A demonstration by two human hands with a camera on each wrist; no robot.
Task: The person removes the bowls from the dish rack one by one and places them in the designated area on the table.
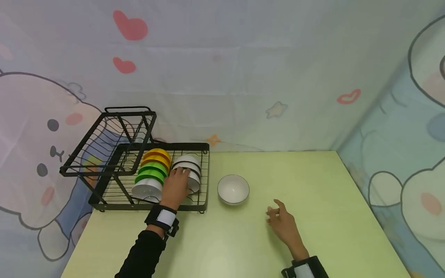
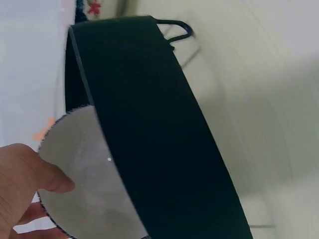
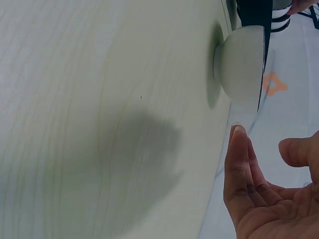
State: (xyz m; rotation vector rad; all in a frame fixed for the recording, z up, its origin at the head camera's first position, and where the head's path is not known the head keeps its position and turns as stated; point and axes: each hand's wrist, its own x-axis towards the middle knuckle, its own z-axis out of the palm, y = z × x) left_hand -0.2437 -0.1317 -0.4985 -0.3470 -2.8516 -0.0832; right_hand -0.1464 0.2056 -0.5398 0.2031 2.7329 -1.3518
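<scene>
Head view: left hand (image 1: 175, 188) grips a racked bowl (image 1: 195, 183), right hand (image 1: 286, 228) relaxed, white bowl (image 1: 233, 189) between the hands.

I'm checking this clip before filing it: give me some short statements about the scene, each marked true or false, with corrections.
1. The left grip pinches the rim of a white bowl in the black rack. True.
2. The right grip is apart from the loose white bowl on the table. True.
3. The loose white bowl lies upside down. False: it stands upright, opening upward.
4. The green bowls stand in one row between the yellow bowls and another white bowl. True.
5. The green bowls sit on the upper tier. False: they are in the lower tier.
6. The right grip holds a yellow bowl. False: it holds nothing.
</scene>
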